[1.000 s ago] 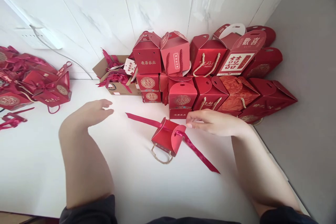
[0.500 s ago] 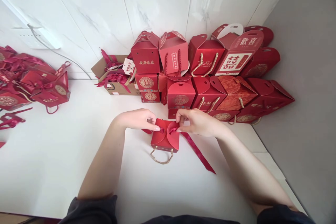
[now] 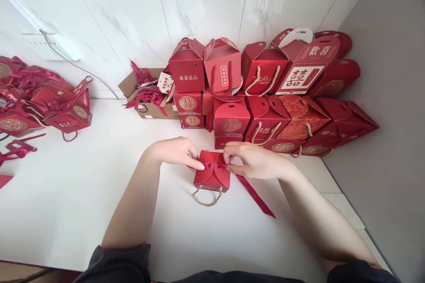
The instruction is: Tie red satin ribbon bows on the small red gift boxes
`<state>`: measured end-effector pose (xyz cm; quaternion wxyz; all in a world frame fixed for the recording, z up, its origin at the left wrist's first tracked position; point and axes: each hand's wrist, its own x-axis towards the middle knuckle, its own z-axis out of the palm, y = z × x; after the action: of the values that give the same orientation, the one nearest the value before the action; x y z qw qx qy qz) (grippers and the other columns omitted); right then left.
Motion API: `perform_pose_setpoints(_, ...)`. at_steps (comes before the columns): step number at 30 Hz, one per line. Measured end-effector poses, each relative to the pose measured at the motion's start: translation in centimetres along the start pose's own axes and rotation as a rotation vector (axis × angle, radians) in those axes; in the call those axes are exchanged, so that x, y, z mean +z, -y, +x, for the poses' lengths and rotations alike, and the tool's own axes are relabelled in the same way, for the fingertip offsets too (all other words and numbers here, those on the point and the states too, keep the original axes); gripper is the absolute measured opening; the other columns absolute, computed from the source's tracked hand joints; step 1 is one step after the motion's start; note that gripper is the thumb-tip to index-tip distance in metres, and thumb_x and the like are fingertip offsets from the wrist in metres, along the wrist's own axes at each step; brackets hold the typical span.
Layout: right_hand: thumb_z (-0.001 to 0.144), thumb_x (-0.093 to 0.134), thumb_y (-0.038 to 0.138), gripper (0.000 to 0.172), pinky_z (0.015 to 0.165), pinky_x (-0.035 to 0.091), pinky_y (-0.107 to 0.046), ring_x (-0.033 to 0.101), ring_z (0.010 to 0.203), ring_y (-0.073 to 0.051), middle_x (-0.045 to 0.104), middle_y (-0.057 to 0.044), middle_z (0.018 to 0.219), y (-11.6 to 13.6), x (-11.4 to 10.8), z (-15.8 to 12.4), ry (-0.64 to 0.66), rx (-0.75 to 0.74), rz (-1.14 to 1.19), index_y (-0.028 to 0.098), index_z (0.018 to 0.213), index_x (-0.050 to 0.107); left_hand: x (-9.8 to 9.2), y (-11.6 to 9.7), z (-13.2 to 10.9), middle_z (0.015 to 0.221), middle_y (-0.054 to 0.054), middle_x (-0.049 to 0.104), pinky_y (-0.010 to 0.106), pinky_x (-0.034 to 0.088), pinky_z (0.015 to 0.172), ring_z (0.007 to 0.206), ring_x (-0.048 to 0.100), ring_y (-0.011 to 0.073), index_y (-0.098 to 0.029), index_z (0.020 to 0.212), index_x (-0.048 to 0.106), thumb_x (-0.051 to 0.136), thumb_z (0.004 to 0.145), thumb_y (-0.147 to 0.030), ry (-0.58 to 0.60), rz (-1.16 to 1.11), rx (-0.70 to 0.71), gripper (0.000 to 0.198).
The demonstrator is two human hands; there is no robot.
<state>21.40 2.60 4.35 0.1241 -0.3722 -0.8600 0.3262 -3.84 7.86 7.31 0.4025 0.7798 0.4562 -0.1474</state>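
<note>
A small red gift box (image 3: pixel 212 181) stands on the white table before me, its rounded top flaps folded inward and a twisted cream rope handle (image 3: pixel 206 204) lying at its front. Dark red satin ribbon (image 3: pixel 257 196) passes into the holes of the two flaps, and one long tail trails off to the right. On the box's left side, my left hand (image 3: pixel 177 152) is closed, its thumb tip at the ribbon by the left hole. My right hand (image 3: pixel 254 159) pinches the ribbon beside the right hole. Curled fingers partly hide the ribbon.
Stacked red gift boxes (image 3: pixel 265 117) line the back, close behind my right hand. A brown cardboard box (image 3: pixel 156 110) of ribbons and tags sits left of them. Several ribboned boxes (image 3: pixel 66 110) are piled at far left. A cable (image 3: pixel 83 68) runs down the tiled wall.
The camera view has shifted slightly. My fingertips sit a little lower on the box top, and less ribbon shows between the right hole and my right fingers.
</note>
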Motion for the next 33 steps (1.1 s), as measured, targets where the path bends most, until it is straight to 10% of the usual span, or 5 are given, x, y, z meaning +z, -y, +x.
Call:
perform_pose_setpoints(13,0.085,0.063,0.028,0.014,0.063,0.042,-0.023,0.052,0.072,-0.012,0.061,0.000,0.087,1.3,-1.7,-1.0,-0.037,-0.054,0.329,0.021,0.096,0.058,0.0,-0.3,0.3,0.086,0.004,0.067,0.025,0.045,0.067,0.076,0.060,0.0159,-0.018,0.088,0.062,0.068,0.073,-0.055,0.073,-0.193,0.116,0.040)
perform_pose_setpoints(33,0.088,0.043,0.004,0.031,0.074,0.048,-0.028,0.062,0.084,-0.017,0.058,-0.006,0.105,1.8,-1.8,-2.2,-0.201,-0.123,-0.074,0.023,0.105,0.060,0.1,-0.3,1.6,0.066,-0.001,0.052,0.025,0.036,0.061,0.063,0.047,0.0116,-0.017,0.064,0.051,0.064,0.078,-0.038,0.124,-0.216,0.310,0.029)
